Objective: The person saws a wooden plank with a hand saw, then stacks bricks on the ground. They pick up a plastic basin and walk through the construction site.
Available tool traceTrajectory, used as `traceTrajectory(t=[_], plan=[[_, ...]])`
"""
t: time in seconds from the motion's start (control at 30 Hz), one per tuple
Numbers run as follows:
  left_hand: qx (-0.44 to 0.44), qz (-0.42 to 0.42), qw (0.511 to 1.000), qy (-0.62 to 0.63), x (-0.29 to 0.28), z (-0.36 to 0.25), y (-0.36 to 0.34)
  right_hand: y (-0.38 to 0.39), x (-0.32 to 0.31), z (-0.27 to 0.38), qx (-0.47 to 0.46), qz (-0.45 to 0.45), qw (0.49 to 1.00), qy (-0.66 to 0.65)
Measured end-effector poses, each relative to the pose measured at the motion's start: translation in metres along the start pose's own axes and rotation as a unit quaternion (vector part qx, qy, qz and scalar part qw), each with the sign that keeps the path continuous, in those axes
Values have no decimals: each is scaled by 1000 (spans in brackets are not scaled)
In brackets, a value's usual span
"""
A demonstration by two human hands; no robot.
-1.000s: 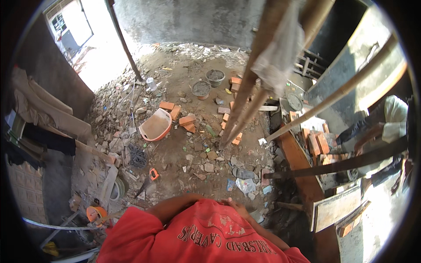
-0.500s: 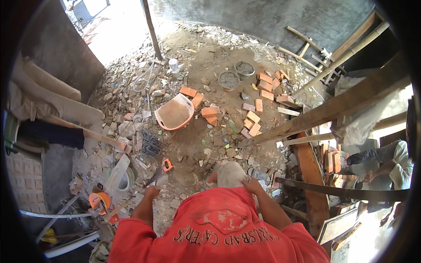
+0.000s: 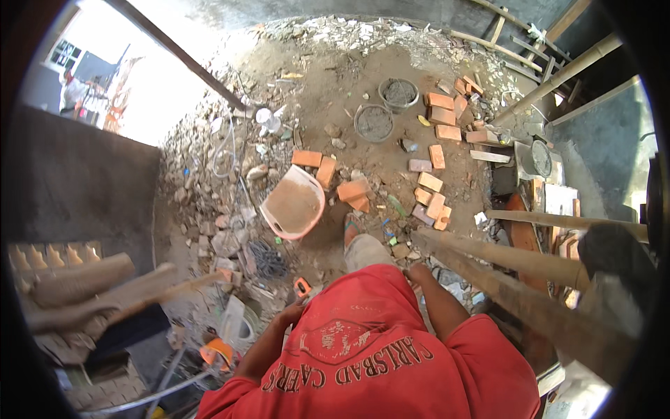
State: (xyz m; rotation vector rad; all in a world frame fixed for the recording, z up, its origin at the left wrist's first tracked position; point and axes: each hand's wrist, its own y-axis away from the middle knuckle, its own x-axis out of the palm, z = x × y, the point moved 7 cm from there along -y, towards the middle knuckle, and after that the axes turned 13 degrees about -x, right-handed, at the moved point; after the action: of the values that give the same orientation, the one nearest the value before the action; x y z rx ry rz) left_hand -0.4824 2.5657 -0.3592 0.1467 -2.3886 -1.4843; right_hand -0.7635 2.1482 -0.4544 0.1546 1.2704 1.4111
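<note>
My left hand hangs low at my left side with its fingers curled. Just ahead of it shows the orange-and-black handle of what looks like a hand saw. The fingers seem closed on its blade end, which is mostly hidden behind the hand. My right hand is down beside my right thigh, and its fingers are too unclear to read. My forward foot is in a sandal on the dirt, near a pair of orange bricks. Left of the foot stands a pale basin with an orange-pink rim and brown contents.
A coil of dark wire lies below the basin on rubble. Two buckets of grey mortar stand ahead, with scattered bricks to their right. Wooden beams cross at the right. An orange hard hat lies lower left.
I have moved forward, and one sandalled foot is now out ahead. My right hand has left my knee for the side of my thigh. The saw moved along with my left hand.
</note>
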Motion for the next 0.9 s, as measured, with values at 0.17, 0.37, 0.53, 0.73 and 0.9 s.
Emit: traceTrajectory(t=[0.17, 0.37, 0.53, 0.73, 0.9], plan=[[-148, -134, 968, 154, -77, -172, 52, -68, -194, 109, -43, -143, 954, -262], [-56, -327, 937, -107, -176, -396, 12, -109, -261, 151, -101, -145, 952, -249], [60, -289, 915, -275, -208, -541, -52, -192, -160, 62, -145, -149, 977, -57], [156, -60, 754, -636, -292, -645, -213, -174, -204, 6, 252, -192, 910, -268], [-35, 38, 780, -623, -284, -858, -201, -170, -285, 123, 390, -207, 728, -525]])
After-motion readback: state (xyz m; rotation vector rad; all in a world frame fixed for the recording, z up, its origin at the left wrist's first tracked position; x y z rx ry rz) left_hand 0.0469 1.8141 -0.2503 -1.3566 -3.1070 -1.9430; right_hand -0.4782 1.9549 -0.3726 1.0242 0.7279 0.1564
